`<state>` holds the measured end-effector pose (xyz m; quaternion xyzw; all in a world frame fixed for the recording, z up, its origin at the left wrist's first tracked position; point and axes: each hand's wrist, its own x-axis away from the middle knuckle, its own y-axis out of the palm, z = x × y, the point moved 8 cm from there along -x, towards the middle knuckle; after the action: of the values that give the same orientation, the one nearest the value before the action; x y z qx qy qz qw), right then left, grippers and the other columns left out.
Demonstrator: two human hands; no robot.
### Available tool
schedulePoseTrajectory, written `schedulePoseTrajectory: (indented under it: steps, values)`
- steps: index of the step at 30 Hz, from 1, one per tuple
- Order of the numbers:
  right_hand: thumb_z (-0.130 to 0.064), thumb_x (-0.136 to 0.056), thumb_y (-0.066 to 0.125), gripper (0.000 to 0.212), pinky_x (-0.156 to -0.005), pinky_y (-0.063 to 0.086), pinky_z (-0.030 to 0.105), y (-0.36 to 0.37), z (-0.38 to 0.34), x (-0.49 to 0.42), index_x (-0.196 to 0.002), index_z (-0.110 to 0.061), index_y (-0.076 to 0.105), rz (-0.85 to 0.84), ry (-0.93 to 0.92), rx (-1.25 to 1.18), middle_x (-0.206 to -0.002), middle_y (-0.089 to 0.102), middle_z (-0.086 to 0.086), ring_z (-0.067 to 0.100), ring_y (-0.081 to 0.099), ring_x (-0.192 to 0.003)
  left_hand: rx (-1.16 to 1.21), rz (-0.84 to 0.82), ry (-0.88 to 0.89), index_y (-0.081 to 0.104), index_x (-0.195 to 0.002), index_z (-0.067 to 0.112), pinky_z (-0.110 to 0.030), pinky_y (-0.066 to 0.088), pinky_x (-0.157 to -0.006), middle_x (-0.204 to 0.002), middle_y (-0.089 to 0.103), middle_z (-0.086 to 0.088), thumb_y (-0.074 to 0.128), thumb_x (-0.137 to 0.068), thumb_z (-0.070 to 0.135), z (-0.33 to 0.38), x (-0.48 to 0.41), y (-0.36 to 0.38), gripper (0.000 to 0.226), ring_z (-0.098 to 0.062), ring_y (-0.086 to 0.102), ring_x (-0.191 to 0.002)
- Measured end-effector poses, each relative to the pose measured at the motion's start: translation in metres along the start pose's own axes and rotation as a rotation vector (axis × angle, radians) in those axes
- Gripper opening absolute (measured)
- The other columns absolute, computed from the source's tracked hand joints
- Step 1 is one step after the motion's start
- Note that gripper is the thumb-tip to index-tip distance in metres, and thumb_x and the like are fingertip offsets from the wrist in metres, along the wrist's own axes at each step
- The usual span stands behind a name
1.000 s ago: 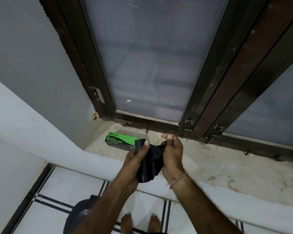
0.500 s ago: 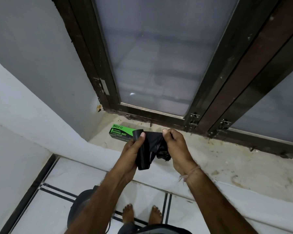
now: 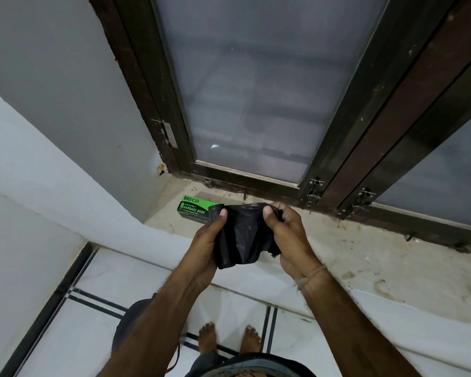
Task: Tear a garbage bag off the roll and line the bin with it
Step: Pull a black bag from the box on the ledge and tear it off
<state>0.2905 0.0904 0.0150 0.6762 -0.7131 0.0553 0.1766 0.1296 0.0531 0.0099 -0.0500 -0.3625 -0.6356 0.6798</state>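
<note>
A black garbage bag (image 3: 242, 235), still crumpled, is stretched between both hands above the window sill. My left hand (image 3: 206, 240) pinches its left edge with the thumb on top. My right hand (image 3: 288, 238) grips its right edge. Behind the bag a green and black garbage bag box (image 3: 195, 209) lies on the sill, partly hidden by my left hand. A dark round bin (image 3: 128, 325) stands on the floor under my left forearm, mostly hidden.
The stained stone sill (image 3: 365, 257) runs right below a dark-framed window (image 3: 256, 91) with latches. A white wall (image 3: 38, 186) closes the left side. Below are white floor tiles (image 3: 79, 336) with black lines and my bare feet (image 3: 229, 338).
My hands have moved apart and spread the black bag wider between them. The view has shifted slightly, with the box staying in place on the sill.
</note>
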Motion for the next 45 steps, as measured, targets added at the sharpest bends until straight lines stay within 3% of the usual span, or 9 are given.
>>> schedulePoseTrajectory:
  steps: [5,9,13,17,21,26,34,38,45]
  values:
    - [-0.038,-0.108,0.050,0.037,-0.092,0.060,0.033,0.007,-0.009,0.005,-0.111,-0.013,0.076,-0.065,0.056,-0.072,-0.115,0.078,0.004,0.024,0.073,-0.110,0.000,-0.024,0.011,0.064,-0.132,0.012,-0.050,0.048,-0.110,-0.128,0.073,-0.011,0.058,-0.100,0.042,0.001,0.003,0.006,0.044,-0.029,0.068,-0.120]
    - [-0.063,-0.081,0.077,0.050,-0.084,0.061,0.044,0.014,-0.012,0.004,-0.094,-0.015,0.078,-0.123,-0.058,0.267,-0.091,0.080,0.002,0.025,0.076,-0.090,-0.029,-0.025,0.038,0.063,-0.135,0.010,-0.048,0.050,-0.108,-0.129,0.071,-0.015,0.057,-0.097,0.050,0.002,0.002,0.008,0.056,-0.031,0.068,-0.121]
    - [-0.041,-0.102,0.061,0.033,-0.054,0.041,0.024,0.005,-0.005,-0.002,-0.085,-0.013,0.067,-0.046,-0.058,0.263,-0.072,0.063,0.001,0.019,0.055,-0.066,-0.025,-0.005,0.026,0.064,-0.135,0.017,-0.044,0.055,-0.096,-0.128,0.072,-0.013,0.055,-0.096,0.056,-0.001,0.000,0.004,0.056,-0.031,0.068,-0.119]
    - [-0.022,-0.109,0.050,0.024,-0.056,0.048,0.023,0.002,-0.006,0.000,-0.096,-0.014,0.069,-0.004,-0.036,0.095,-0.082,0.066,0.003,0.022,0.057,-0.076,-0.013,-0.002,0.009,0.068,-0.127,0.017,-0.042,0.054,-0.099,-0.124,0.075,-0.011,0.052,-0.099,0.054,-0.003,0.003,0.007,0.049,-0.028,0.070,-0.115]
    - [-0.041,-0.097,0.067,0.035,-0.081,0.061,0.032,0.015,-0.010,0.007,-0.103,-0.008,0.077,-0.156,0.014,0.072,-0.096,0.079,0.009,0.021,0.075,-0.091,-0.045,-0.021,0.020,0.067,-0.129,0.015,-0.043,0.051,-0.105,-0.126,0.074,-0.011,0.050,-0.102,0.051,-0.003,0.005,0.011,0.048,-0.027,0.069,-0.119]
    - [-0.034,-0.103,0.062,0.035,-0.070,0.047,0.034,0.011,-0.006,0.007,-0.089,-0.003,0.065,-0.093,-0.010,0.125,-0.079,0.062,0.008,0.022,0.057,-0.079,-0.018,-0.023,0.014,0.068,-0.128,0.015,-0.044,0.050,-0.107,-0.127,0.073,-0.009,0.048,-0.102,0.052,-0.003,0.004,0.011,0.050,-0.026,0.068,-0.120]
    - [-0.035,-0.104,0.059,0.030,-0.088,0.059,0.034,0.005,-0.013,0.005,-0.102,-0.011,0.076,-0.084,0.009,0.072,-0.103,0.079,0.014,0.025,0.074,-0.097,-0.047,0.009,0.017,0.069,-0.126,0.016,-0.044,0.054,-0.099,-0.124,0.074,-0.012,0.050,-0.099,0.055,-0.004,0.004,0.010,0.051,-0.029,0.069,-0.116]
    - [-0.052,-0.086,0.077,0.037,-0.076,0.056,0.042,0.009,-0.008,0.005,-0.084,-0.015,0.077,-0.152,-0.050,0.348,-0.080,0.077,0.008,0.025,0.071,-0.075,-0.082,0.005,0.031,0.069,-0.127,0.010,-0.036,0.052,-0.091,-0.123,0.074,-0.014,0.051,-0.098,0.057,-0.004,0.006,0.008,0.058,-0.024,0.071,-0.109]
    - [-0.024,-0.107,0.056,0.018,-0.064,0.055,0.027,-0.006,0.001,-0.001,-0.098,-0.016,0.069,-0.050,0.059,0.233,-0.092,0.072,0.009,0.025,0.066,-0.084,-0.068,-0.024,0.029,0.061,-0.136,0.012,-0.043,0.050,-0.105,-0.132,0.071,-0.011,0.049,-0.098,0.055,-0.004,0.008,0.006,0.059,-0.028,0.066,-0.123]
